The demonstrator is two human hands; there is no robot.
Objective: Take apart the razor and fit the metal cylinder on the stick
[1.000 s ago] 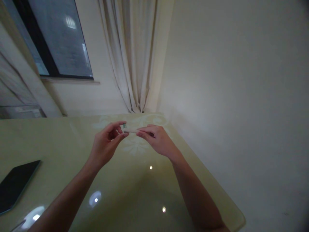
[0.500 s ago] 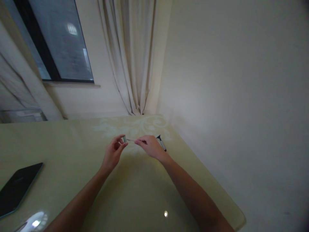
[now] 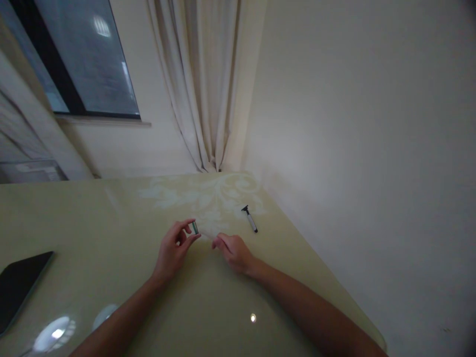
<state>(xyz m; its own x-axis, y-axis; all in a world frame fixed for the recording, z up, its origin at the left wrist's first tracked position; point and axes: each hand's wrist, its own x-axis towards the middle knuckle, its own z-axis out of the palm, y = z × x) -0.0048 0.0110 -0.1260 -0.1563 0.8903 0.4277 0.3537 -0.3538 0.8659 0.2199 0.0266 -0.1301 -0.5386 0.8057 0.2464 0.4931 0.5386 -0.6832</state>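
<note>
My left hand point(image 3: 174, 250) pinches a small green-and-white piece point(image 3: 195, 227) upright between thumb and fingertip, above the pale green table. Facing it from the right, my right hand point(image 3: 232, 252) has its fingers closed; a thin, pale, blurred thing reaches from them toward the small piece. Whether the two touch is too blurred to tell. Beyond my right hand, a razor point(image 3: 251, 219) with a black head and a grey-white handle lies on the table.
A dark flat device point(image 3: 22, 282) lies at the left of the table point(image 3: 92, 223). A plain wall point(image 3: 353, 148) runs along the table's right edge. Curtains point(image 3: 204, 89) and a window point(image 3: 89, 59) stand behind the far edge.
My right hand has moved down and slightly toward me, uncovering the razor. My left hand sits slightly lower, still with the small piece. The view has shifted a little.
</note>
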